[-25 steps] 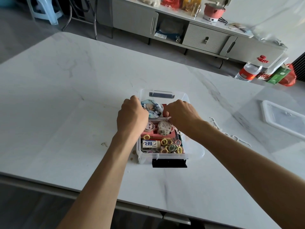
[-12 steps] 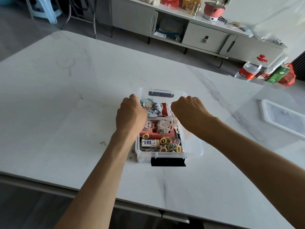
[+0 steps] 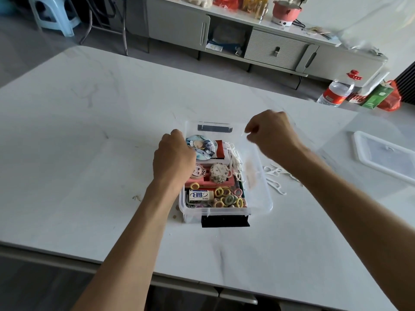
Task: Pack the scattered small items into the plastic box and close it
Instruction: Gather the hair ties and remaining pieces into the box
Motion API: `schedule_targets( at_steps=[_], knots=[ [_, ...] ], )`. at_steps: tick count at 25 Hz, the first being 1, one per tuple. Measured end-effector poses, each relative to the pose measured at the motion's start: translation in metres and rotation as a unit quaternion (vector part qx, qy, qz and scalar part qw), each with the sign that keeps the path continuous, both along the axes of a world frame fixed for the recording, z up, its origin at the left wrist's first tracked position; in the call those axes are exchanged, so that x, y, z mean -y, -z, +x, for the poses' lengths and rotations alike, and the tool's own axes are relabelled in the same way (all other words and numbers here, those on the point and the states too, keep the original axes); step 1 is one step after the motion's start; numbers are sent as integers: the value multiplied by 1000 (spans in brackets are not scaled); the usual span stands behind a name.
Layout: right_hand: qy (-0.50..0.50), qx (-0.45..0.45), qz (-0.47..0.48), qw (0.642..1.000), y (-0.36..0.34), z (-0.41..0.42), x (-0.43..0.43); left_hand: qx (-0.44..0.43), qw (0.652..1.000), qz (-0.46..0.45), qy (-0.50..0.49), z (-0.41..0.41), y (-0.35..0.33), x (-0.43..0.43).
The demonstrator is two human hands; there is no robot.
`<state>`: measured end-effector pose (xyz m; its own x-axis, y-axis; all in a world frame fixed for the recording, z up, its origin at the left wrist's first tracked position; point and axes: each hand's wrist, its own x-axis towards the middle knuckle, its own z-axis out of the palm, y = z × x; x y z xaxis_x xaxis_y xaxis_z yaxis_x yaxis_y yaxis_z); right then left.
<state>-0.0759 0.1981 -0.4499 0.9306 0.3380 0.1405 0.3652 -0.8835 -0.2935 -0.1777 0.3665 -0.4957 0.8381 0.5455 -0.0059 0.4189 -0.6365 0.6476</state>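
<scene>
A clear plastic box [image 3: 260,194] stands open mid-table. It holds a round picture badge [image 3: 202,145], a floral pouch [image 3: 219,172], an eraser [image 3: 201,195], several coloured hair rings [image 3: 228,197] and white floss picks [image 3: 234,158]. My left hand [image 3: 174,153] grips the box's left rim, fingers curled over it. My right hand [image 3: 270,133] hovers above the box's far right corner, fingers curled, and seems to pinch a thin white floss pick [image 3: 243,134]. More floss picks [image 3: 275,176] lie on the table just right of the box. The lid [image 3: 386,158] lies far right.
The white marble table [image 3: 89,131] spreads wide to the left and front of the box. Beyond the far edge stand a grey cabinet [image 3: 276,48], a water bottle [image 3: 335,93], bags and a blue stool [image 3: 54,14] on the floor.
My right hand has risen out of the box and moved right and away, to above its far right corner. My left hand stays on the left rim.
</scene>
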Motion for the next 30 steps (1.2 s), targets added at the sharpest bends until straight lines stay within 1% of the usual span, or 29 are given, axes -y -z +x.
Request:
schedule_targets(
  at_steps=[1,2,3,4,6,7,10,11,15,16,18,22,24,26,28,30],
  knots=[
    [20,27,48,998,1,1,16,3,1000,2,-2,0,0,1],
    [45,30,92,994,7,0,35,5,1000,7,-5,0,-1,2],
    [67,12,110,992,18,-3,55,6,1000,13,-8,0,0,3],
    [81,-22,86,993,33,-10,72,7,1000,19,-12,-1,0,4],
    [81,-102,-16,991,72,-25,95,9,999,28,-18,0,0,6],
    [76,-108,-33,991,88,-30,99,10,999,31,-22,1,1,7],
    [59,-34,5,998,108,-28,96,14,999,41,-28,2,4,6],
    [60,-19,-13,998,108,-25,96,13,998,48,-26,2,5,6],
    [53,7,-142,988,107,-22,90,15,998,59,-29,4,8,5],
    [48,12,-159,986,108,-24,90,15,998,59,-29,4,9,5],
    [44,16,-158,986,105,-26,94,18,998,58,-30,4,8,6],
    [110,11,-58,992,89,-27,111,16,998,58,-26,3,9,5],
    [143,-8,-13,990,81,-27,114,16,998,60,-22,4,9,6],
    [154,-43,53,986,75,-27,111,14,998,60,-21,4,8,6],
    [165,-87,139,973,65,-28,106,10,998,56,-21,3,8,7],
    [177,-107,221,953,51,-32,98,7,998,56,-20,4,8,7]
  ],
)
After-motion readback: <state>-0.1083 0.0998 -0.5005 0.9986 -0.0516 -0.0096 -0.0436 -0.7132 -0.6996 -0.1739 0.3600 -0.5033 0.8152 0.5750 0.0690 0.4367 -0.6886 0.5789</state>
